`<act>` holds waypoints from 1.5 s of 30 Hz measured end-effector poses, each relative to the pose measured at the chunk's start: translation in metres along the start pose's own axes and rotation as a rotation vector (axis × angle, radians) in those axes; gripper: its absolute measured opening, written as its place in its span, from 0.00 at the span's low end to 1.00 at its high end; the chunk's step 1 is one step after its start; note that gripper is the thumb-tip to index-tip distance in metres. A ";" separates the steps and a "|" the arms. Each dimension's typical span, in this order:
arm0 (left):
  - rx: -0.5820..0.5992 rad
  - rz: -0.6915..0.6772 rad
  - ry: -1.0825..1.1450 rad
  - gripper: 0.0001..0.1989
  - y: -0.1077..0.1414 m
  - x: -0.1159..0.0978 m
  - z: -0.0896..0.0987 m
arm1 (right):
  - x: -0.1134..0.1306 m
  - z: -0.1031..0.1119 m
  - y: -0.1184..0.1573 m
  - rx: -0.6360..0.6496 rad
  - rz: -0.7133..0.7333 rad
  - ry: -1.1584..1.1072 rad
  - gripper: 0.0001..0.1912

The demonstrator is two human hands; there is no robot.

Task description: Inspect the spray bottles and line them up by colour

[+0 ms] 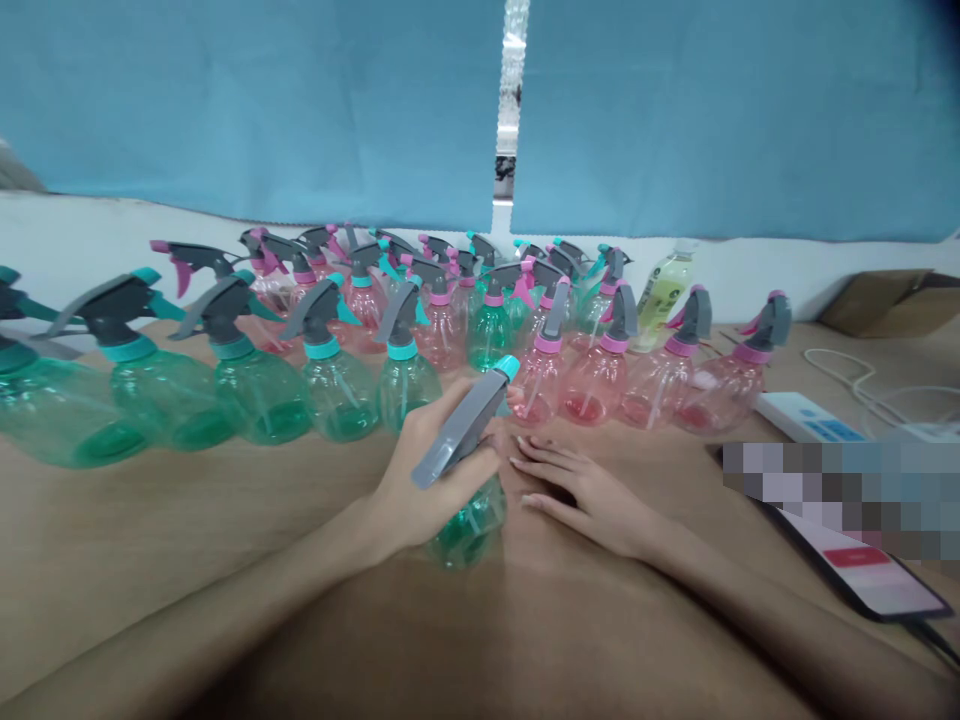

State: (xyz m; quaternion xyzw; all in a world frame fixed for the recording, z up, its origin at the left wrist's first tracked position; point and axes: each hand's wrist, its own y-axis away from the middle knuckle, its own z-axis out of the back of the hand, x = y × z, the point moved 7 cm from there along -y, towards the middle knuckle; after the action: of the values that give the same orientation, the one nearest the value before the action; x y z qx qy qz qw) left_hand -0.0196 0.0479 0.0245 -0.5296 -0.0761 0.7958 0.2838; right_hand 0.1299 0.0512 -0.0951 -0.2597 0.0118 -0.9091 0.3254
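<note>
My left hand [424,475] is wrapped round the neck of a green spray bottle [466,530], whose grey head with a teal nozzle shows above the fingers and points up and to the right. The bottle leans to one side over the table [315,620]. Just right of it, my right hand [574,485] lies palm down with its fingers spread, holding nothing. Behind my hands, a front row has several green bottles [274,400] on the left and several pink bottles [596,385] on the right.
More spray bottles [491,325] crowd behind the front row. A bottle with a yellow-green label [664,295] stands near the wall. At the right are a brown case [892,300], white cables, a white box [806,417] and a phone [874,575] with a black cable.
</note>
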 end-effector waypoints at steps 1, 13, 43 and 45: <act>0.000 0.005 0.000 0.05 0.000 0.000 0.000 | 0.000 0.000 0.000 0.000 0.000 -0.001 0.27; -0.008 0.011 -0.006 0.05 0.001 0.001 0.000 | -0.001 -0.002 0.000 0.012 0.003 0.016 0.27; 0.015 -0.030 -0.068 0.03 0.002 0.001 0.000 | -0.001 -0.001 0.001 -0.015 0.011 -0.016 0.27; 0.028 -0.031 -0.073 0.03 0.002 -0.001 0.000 | -0.002 0.000 0.001 -0.022 0.011 -0.019 0.26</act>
State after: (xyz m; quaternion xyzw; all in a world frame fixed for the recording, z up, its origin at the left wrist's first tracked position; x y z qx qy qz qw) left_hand -0.0204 0.0462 0.0247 -0.4950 -0.0837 0.8110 0.3004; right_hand 0.1313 0.0515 -0.0964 -0.2720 0.0199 -0.9046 0.3275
